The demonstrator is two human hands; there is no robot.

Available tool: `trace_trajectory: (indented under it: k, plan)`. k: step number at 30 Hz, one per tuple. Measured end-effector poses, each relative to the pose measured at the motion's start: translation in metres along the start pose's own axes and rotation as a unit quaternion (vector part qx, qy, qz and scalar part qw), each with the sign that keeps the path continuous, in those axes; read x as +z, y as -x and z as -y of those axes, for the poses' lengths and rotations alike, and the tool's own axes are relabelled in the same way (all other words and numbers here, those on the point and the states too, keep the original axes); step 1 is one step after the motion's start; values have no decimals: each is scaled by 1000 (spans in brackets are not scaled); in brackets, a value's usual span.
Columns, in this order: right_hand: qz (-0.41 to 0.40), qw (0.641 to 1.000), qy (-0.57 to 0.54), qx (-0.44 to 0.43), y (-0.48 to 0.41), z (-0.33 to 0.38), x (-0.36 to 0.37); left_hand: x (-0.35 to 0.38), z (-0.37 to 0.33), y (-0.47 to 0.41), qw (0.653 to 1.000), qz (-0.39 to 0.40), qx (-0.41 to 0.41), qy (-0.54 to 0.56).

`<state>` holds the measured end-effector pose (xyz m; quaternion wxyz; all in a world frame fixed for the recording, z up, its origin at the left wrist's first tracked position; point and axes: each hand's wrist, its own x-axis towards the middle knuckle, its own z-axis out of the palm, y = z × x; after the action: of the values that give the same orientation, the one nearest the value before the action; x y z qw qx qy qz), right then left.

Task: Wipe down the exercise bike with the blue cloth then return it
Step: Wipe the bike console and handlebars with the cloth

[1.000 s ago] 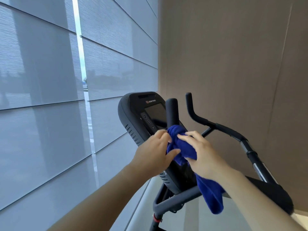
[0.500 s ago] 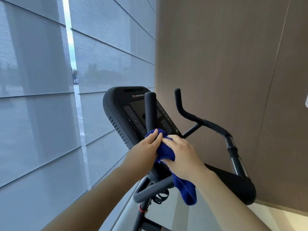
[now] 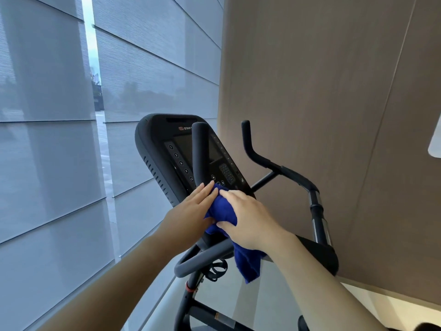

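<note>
The black exercise bike (image 3: 157, 149) stands in front of me, its console facing up. A blue cloth (image 3: 223, 210) is wrapped round the base of the left upright handlebar grip (image 3: 200, 151), and its free end hangs down below my right wrist. My left hand (image 3: 191, 211) holds the cloth from the left, fingers laid along it and thumb underneath. My right hand (image 3: 248, 216) grips the cloth from the right, fingers and thumb curled around it. The right handlebar (image 3: 279, 167) is bare.
A window with grey roller blinds (image 3: 59, 139) fills the left side. A beige panelled wall (image 3: 334, 115) is close behind and to the right of the bike. The bike's lower frame (image 3: 188, 297) and a pale floor lie below.
Both hands and the cloth have slid down the left handlebar grip towards its base, baring more of the grip. The view has shifted so the console sits more to the left.
</note>
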<state>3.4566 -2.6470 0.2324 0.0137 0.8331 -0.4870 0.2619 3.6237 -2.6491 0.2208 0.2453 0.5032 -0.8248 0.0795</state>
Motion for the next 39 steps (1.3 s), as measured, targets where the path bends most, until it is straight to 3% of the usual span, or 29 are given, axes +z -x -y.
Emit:
trace_trajectory:
  k: [6, 11, 15, 18, 22, 25, 29, 34, 39]
  plan:
    - [-28, 999, -38, -11, 22, -14, -39, -4, -24, 2, 989, -110, 52, 80]
    - [-123, 990, -68, -29, 13, -19, -71, -36, -34, -24, 977, -193, 58, 75]
    - [-19, 994, -108, -13, 20, -25, -41, -34, -25, -29, 997, -77, 11, -16]
    - [34, 991, -126, -8, 37, -37, -15, -19, -21, -22, 999, -2, 47, 17]
    - [-2, 1000, -6, -13, 47, -39, 2, -7, -18, -17, 991, 34, 66, 107]
    - [-25, 997, 68, 36, 45, -34, 12, 0, -20, -22, 995, 61, 73, 30]
    - [-71, 985, 136, 73, 44, -27, 19, 7, -15, -20, 990, 39, 111, -75]
    - [-96, 977, 164, 96, 44, -21, 26, 11, -14, -27, 984, -4, 138, -115]
    - [-101, 971, 194, 92, 38, -18, 26, 4, -3, -45, 973, 43, 187, -126]
